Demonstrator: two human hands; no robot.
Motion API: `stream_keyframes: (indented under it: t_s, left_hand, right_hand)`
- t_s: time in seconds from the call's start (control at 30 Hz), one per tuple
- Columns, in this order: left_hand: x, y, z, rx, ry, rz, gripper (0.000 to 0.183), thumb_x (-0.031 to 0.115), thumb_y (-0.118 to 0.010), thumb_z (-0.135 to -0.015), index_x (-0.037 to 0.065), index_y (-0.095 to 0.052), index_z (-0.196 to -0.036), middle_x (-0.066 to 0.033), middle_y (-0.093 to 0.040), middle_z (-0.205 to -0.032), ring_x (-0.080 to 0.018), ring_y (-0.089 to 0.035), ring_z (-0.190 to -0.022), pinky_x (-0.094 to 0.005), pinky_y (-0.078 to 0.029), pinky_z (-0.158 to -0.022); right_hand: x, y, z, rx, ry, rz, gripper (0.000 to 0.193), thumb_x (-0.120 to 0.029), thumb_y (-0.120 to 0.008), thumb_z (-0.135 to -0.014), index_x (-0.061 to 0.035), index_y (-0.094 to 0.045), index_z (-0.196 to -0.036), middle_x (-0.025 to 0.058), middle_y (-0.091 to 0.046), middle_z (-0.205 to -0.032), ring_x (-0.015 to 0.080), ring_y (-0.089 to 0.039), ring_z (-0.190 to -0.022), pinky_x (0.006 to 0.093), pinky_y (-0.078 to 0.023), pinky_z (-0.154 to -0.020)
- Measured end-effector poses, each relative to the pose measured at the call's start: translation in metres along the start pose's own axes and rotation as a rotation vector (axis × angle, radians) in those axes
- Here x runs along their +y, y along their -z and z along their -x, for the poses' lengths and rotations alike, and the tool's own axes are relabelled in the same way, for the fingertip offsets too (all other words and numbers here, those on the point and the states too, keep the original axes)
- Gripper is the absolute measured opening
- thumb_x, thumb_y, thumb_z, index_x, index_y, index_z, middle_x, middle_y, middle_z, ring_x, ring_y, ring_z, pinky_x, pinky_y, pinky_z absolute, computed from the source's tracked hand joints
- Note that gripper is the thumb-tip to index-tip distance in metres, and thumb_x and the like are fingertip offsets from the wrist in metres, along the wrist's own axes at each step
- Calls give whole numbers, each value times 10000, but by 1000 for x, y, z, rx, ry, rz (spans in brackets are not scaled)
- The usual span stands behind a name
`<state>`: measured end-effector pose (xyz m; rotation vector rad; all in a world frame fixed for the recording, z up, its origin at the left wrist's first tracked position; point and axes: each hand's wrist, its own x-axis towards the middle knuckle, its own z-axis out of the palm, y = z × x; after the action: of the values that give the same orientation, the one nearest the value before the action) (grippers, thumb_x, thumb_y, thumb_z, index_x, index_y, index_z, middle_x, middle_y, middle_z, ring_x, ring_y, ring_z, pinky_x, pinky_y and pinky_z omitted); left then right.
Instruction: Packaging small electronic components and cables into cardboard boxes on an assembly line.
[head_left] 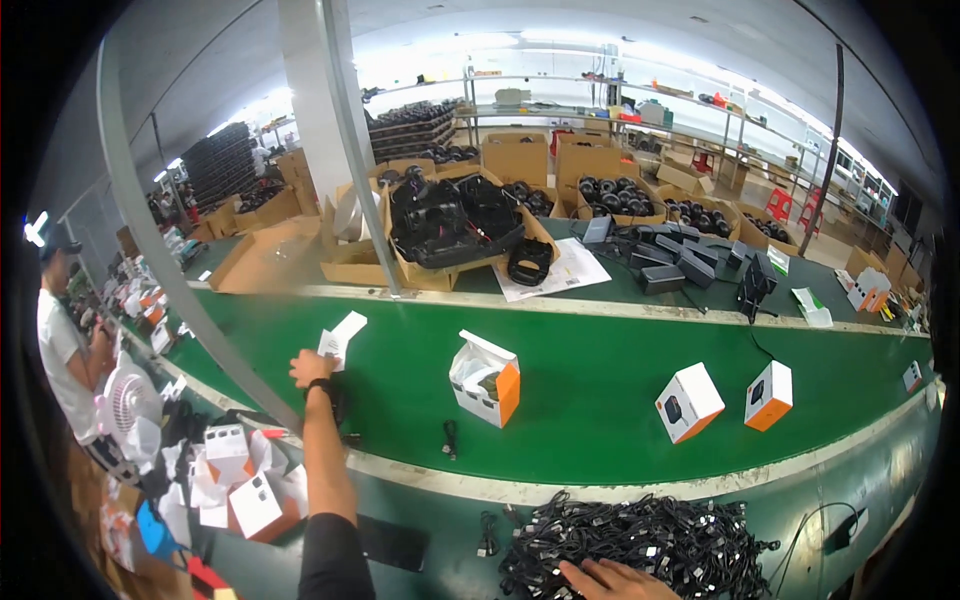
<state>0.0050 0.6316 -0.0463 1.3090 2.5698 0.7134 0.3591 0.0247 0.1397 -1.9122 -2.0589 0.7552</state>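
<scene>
My left hand (314,369), with a black band at its wrist, reaches across the green belt. Its fingers are curled at the near edge of a small white box (342,338) with a raised flap; the hand hides part of the grip. At the lower edge my right hand (618,582) lies with fingers stretched out over a heap of black cables (640,540). An open white and orange box (488,380) stands on the belt, something inside it. A bundled black cable (450,438) lies between that box and my left arm.
Two closed white and orange boxes (690,402) sit further right on the belt (600,400). Behind it are cartons of black parts (455,215) and dark rectangular units (680,250). A slanting metal post (205,340) rises left of my arm. A person (65,350) stands far left.
</scene>
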Motion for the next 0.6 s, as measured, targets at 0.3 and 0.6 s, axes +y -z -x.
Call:
stream_keyframes:
  t_s: [0.3, 0.6]
  left_hand:
    - [-2, 11, -15, -145, -147, 99, 743, 288, -1044, -653, -53, -711, -1222, -275, -767, -1261, -388, -756, -1190, -452, -611, -997]
    - [45, -70, -61, -21, -735, 106, 837, 629, -918, -770, -43, -784, -1252, -300, -593, -1545, -447, -515, -1479, -491, -417, -1238]
  right_hand:
    - [4, -5, -15, -36, 17, -1, 680, -349, -669, -1055, 2, -456, -1598, 279, -605, -1476, 469, -572, -1367, 499, -480, -1160]
    - [12, -9, -21, -45, -44, -16, 684, -348, -672, -1059, -13, -446, -1611, 281, -605, -1465, 456, -573, -1366, 496, -472, -1168]
